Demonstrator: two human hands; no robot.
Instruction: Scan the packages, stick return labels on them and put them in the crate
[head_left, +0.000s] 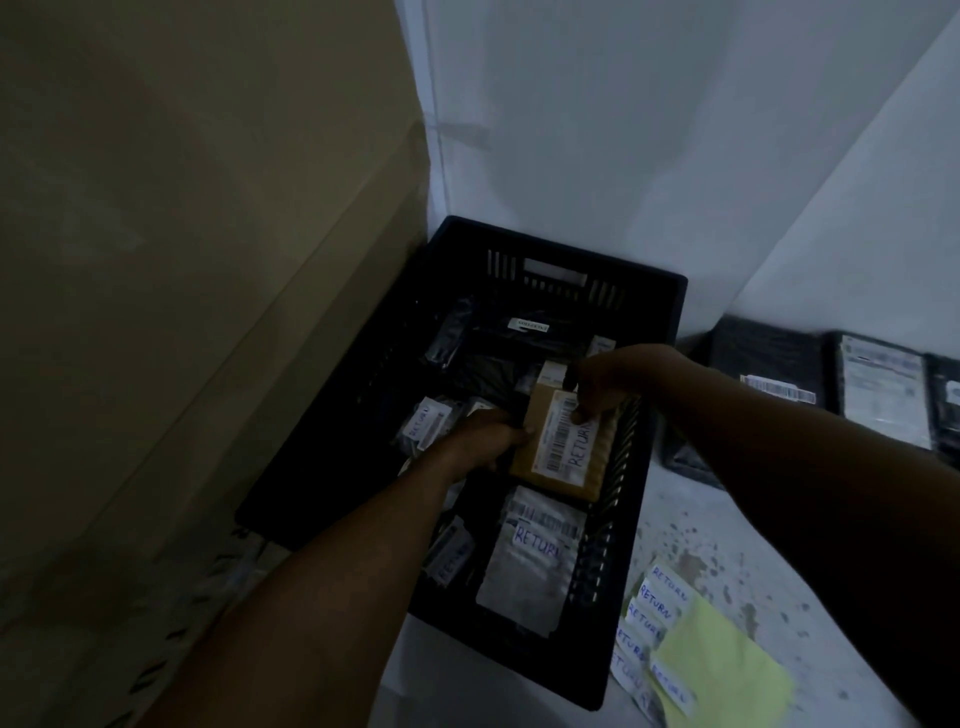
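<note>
One crate (639, 291), two hands (488, 436), one yellow sheet (722, 670)

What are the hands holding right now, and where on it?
Both hold the brown package: left hand at its left edge, right hand at its top.

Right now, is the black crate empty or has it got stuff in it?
Not empty: the crate holds several labelled packages, including a silver one.

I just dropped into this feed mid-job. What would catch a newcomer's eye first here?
First, the brown package with a RETURN label, held by the left hand and right hand over the black crate. Below it inside the crate lies a silvery package, also marked RETURN. To the crate's right, spare RETURN labels sit beside a yellow sheet on the floor.
</note>
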